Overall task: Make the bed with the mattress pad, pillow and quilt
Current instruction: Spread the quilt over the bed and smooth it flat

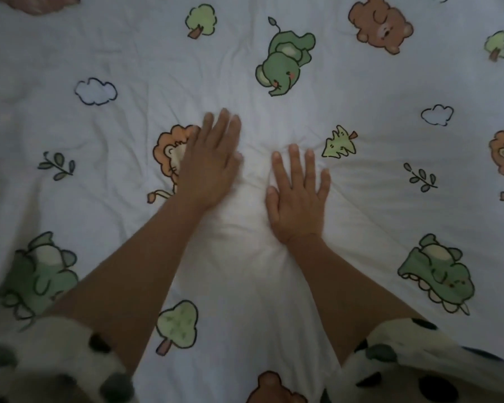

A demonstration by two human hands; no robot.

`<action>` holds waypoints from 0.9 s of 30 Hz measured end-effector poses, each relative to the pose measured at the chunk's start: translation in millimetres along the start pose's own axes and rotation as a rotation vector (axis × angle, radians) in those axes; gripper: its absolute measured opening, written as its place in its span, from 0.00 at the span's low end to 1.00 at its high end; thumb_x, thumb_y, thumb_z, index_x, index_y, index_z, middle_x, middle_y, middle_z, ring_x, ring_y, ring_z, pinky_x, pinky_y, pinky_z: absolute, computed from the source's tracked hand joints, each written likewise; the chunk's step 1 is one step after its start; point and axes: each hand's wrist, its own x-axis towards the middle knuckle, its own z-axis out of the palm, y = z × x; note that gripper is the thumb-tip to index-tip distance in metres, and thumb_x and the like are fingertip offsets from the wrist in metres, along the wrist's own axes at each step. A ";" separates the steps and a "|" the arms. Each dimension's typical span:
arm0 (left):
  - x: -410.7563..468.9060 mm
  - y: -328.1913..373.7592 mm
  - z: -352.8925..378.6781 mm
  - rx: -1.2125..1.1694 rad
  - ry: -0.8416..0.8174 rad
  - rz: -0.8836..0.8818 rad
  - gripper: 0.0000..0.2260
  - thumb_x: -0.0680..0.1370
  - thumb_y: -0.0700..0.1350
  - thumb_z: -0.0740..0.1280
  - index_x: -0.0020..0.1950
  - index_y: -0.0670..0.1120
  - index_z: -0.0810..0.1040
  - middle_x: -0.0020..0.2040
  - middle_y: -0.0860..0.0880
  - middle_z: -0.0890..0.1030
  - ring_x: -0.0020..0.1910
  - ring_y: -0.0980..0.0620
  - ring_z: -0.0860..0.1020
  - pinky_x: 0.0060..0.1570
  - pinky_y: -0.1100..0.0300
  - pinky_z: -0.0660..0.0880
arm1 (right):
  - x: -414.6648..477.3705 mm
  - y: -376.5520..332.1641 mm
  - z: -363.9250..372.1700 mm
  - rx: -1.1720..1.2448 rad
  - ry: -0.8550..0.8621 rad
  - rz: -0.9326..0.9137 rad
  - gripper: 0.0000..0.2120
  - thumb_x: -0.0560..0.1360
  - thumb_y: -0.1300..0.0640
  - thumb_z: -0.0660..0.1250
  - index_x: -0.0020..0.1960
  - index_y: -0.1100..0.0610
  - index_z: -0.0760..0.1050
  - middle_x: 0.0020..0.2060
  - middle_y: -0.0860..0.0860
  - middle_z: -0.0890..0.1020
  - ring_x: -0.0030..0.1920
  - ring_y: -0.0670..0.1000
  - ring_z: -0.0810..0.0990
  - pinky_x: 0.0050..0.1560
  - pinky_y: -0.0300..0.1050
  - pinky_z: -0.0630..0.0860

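A creased white quilt [376, 205] printed with cartoon lions, bears and trees fills the whole view. 2 cream, dark-spotted sleeves [56, 359] [419, 362] sit at the bottom. The left grip [210, 167] lies flat on the quilt with fingers together, over a lion. The right grip [298, 196] presses down with fingers spread, just beside it.

the quilt [361, 216] is white, printed with green elephants [284, 64], orange-maned lions [170, 158], brown bears [380, 24], green trees [201, 20], pale blue clouds [96, 91] and grey-green sprigs [57, 165]. the left sleeve [41, 359] and right sleeve [419, 370] are cream with dark spots.
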 end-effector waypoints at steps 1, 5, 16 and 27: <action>-25.8 4.9 1.2 -0.008 0.004 0.000 0.26 0.81 0.53 0.48 0.79 0.48 0.51 0.79 0.48 0.51 0.78 0.47 0.47 0.75 0.51 0.44 | 0.4 -0.7 -0.5 0.001 0.003 -0.003 0.29 0.78 0.45 0.50 0.78 0.47 0.52 0.78 0.50 0.52 0.78 0.55 0.47 0.73 0.64 0.48; -115.2 27.3 13.3 0.037 0.020 -0.107 0.26 0.82 0.53 0.46 0.79 0.47 0.50 0.79 0.49 0.50 0.78 0.50 0.45 0.76 0.52 0.42 | -0.2 0.3 1.5 0.000 0.028 -0.011 0.28 0.78 0.45 0.49 0.78 0.47 0.52 0.78 0.50 0.53 0.77 0.56 0.49 0.73 0.64 0.49; -219.3 63.5 54.2 0.189 0.076 -0.197 0.25 0.82 0.51 0.49 0.79 0.47 0.52 0.79 0.49 0.51 0.78 0.48 0.48 0.75 0.48 0.51 | -0.2 6.4 4.3 0.029 0.083 -0.053 0.27 0.79 0.43 0.45 0.77 0.48 0.52 0.78 0.51 0.53 0.77 0.58 0.50 0.72 0.65 0.50; -216.8 57.5 60.9 0.231 0.123 -0.177 0.25 0.82 0.52 0.45 0.79 0.48 0.49 0.79 0.49 0.51 0.78 0.48 0.48 0.76 0.49 0.47 | -164.5 -12.4 -24.0 0.145 -0.053 -0.093 0.26 0.81 0.46 0.43 0.78 0.49 0.48 0.78 0.52 0.50 0.78 0.55 0.47 0.74 0.60 0.45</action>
